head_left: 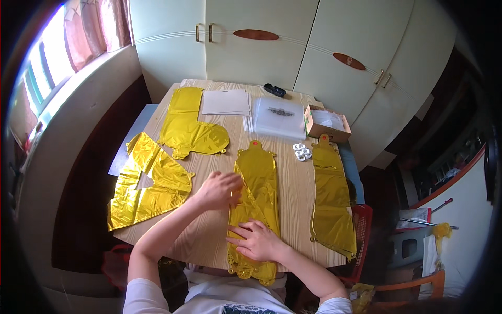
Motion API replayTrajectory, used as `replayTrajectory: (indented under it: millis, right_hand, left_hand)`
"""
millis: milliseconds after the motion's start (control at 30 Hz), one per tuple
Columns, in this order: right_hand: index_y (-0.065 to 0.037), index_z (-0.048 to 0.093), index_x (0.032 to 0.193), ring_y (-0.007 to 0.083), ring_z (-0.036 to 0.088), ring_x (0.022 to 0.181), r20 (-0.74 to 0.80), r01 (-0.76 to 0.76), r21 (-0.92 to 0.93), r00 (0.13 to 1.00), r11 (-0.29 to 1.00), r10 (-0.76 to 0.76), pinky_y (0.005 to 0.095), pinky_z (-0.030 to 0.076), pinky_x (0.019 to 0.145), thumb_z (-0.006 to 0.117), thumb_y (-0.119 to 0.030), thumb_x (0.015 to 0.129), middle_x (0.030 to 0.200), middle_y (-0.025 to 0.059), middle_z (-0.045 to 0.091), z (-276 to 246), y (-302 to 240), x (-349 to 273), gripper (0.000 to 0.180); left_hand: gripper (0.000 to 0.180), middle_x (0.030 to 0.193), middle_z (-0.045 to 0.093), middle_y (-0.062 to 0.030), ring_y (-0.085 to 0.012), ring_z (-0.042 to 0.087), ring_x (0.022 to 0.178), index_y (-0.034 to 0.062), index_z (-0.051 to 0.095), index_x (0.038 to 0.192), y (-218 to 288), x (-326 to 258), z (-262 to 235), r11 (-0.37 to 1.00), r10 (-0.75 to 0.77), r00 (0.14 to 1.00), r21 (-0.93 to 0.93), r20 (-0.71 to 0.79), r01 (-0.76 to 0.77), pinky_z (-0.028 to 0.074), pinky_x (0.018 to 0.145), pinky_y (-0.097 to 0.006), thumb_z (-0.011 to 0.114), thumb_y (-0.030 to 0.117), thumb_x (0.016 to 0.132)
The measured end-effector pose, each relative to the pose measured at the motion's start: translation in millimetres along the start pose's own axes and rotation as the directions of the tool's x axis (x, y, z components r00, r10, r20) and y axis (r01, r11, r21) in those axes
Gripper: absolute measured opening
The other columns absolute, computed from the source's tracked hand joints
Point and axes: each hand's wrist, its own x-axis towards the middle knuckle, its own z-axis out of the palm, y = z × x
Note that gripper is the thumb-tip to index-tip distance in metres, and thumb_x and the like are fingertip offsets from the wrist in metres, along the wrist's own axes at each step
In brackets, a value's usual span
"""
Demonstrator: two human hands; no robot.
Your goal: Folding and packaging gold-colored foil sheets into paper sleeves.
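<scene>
A long, flat gold foil balloon lies lengthwise on the table before me, its lower end reaching the near edge. At its upper left edge, my left hand has bent fingers closed on the foil; some fingertips are hidden and slightly blurred. Lower down, my right hand rests on the same balloon, fingers spread and palm down. Diagonal creases cross the foil between the hands. To the left lie two more flat gold foil balloons, one triangular with a gap and one L-shaped. Another gold foil balloon lies at the right.
Several white ribbon rolls sit near the right balloon. Farther back are clear plastic bags, pale cards, a black object and a cardboard box of white items. A red plastic basket stands beside the table.
</scene>
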Motion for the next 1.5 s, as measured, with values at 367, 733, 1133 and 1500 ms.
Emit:
replayTrajectory:
  millis: [367, 733, 1133, 1500]
  right_hand:
    - [-0.027, 0.059, 0.132, 0.0252, 0.047, 0.126, -0.071, 0.028, -0.015, 0.997, 0.999, -0.029, 0.0481, 0.031, 0.111, 0.055, -0.036, 0.092, 0.141, 0.0004, 0.052, 5.0, 0.8, -0.5, 0.042]
    - [-0.027, 0.056, 0.135, 0.0256, 0.046, 0.125, -0.023, 0.017, -0.051, 1.000, 0.999, -0.018, 0.0496, 0.029, 0.111, 0.057, -0.034, 0.091, 0.145, -0.0042, 0.048, 4.7, -5.2, 3.2, 0.044]
    - [-0.018, 0.048, 0.142, 0.0370, 0.040, 0.133, 0.167, 0.004, -0.208, 0.985, 0.978, 0.032, 0.0563, 0.032, 0.110, 0.056, -0.022, 0.089, 0.148, -0.0019, 0.045, -16.4, -32.8, 11.3, 0.054]
    - [-0.014, 0.051, 0.140, 0.0323, 0.040, 0.138, -0.185, -0.377, -0.061, 0.914, 0.924, 0.361, 0.0533, 0.026, 0.115, 0.054, -0.027, 0.096, 0.147, 0.0117, 0.046, -23.2, -7.8, 2.4, 0.046]
  left_hand:
    - [0.085, 0.152, 0.035, -0.0198, -0.0288, 0.031, 0.143, -0.0023, 0.034, 0.146, 13.9, -45.0, 6.0, 0.996, 0.071, 0.989, 0.036, 0.131, -0.076, 0.024, 0.115, -0.050, 0.053, 0.058, 0.089]
    - [0.101, 0.152, 0.035, -0.0195, -0.0321, 0.030, 0.143, -0.0033, 0.031, 0.147, -14.3, -8.6, 13.1, 0.999, -0.022, 0.995, 0.029, 0.099, 0.019, 0.020, 0.116, -0.049, 0.052, 0.071, 0.082]
    - [0.104, 0.155, 0.032, -0.0171, -0.0315, 0.027, 0.144, -0.0028, 0.032, 0.147, -31.1, 11.3, 29.4, 0.989, -0.146, 0.987, -0.007, 0.063, 0.147, 0.017, 0.118, -0.046, 0.046, 0.076, 0.081]
    - [0.105, 0.157, 0.030, -0.0152, -0.0270, 0.023, 0.147, -0.0026, 0.027, 0.150, -26.7, 6.4, 23.1, 0.985, -0.170, 0.982, 0.001, 0.086, 0.171, 0.015, 0.119, -0.044, 0.040, 0.077, 0.083]
